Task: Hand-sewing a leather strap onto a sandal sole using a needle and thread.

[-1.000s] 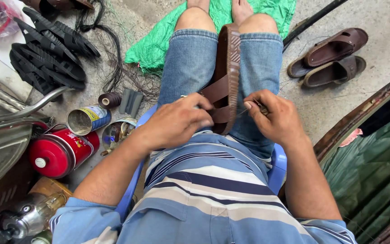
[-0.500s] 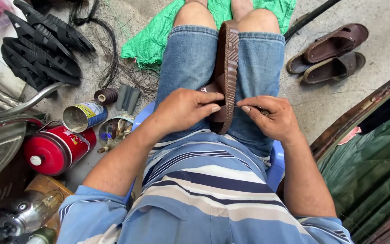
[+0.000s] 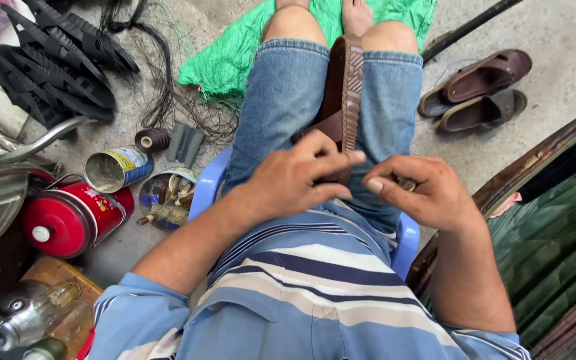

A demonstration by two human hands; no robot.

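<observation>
Both hands, left (image 3: pixel 295 180) and right (image 3: pixel 428 193), grasp the brown sandal (image 3: pixel 345 93) lying between the thighs.

Seated, bare knees far. Left hand (image 3: pixel 295 180) curled at lap centre, fingers pinched rightward. Right hand (image 3: pixel 428 193) just beside, knuckles up, thumb leftward. Both forearms angled inward.

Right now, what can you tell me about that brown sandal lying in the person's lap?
The brown sandal stands on its edge between the denim-clad thighs, running from the lap toward the knees. Its side rim shows a woven, stitched pattern, and it looks like leather. A wide brown strap branches off near the lap. The left hand presses its near end, thumb and fingers on the strap. The right hand sits beside it, pinching something small that I cannot make out.
</observation>
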